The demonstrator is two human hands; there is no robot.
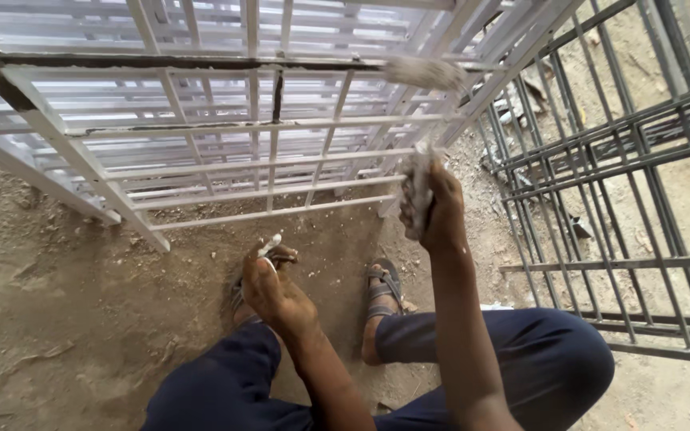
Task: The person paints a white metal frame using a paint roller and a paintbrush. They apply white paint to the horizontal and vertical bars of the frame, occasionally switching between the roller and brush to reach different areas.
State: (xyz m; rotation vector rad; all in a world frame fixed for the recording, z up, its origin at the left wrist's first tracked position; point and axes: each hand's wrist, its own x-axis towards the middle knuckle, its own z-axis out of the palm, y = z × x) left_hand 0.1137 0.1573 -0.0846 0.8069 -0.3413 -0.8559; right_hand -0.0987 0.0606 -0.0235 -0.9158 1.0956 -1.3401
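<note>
**Mostly white, a few dark bars showing**

Evidently the painting is well along. The person is crouching over a white metal grille [225, 128] that is lying across the dirt from nine to one o'clock, and most of its bars are already wearing a white coat. Dark, bare streaks are remaining on the top rail at eleven o'clock and on a short upright near twelve. The right hand [433, 203] is clenching the paint-smeared handle of a brush [425, 73], whose whitened bristles are touching a bar at one o'clock. The left hand [273, 287] is hanging low at the centre, pinching a small white scrap [269, 243]; what it is I cannot tell. At three o'clock a stack of dark grilles [616, 175] is lying unpainted, so, judging by that, plenty is waiting.
</note>
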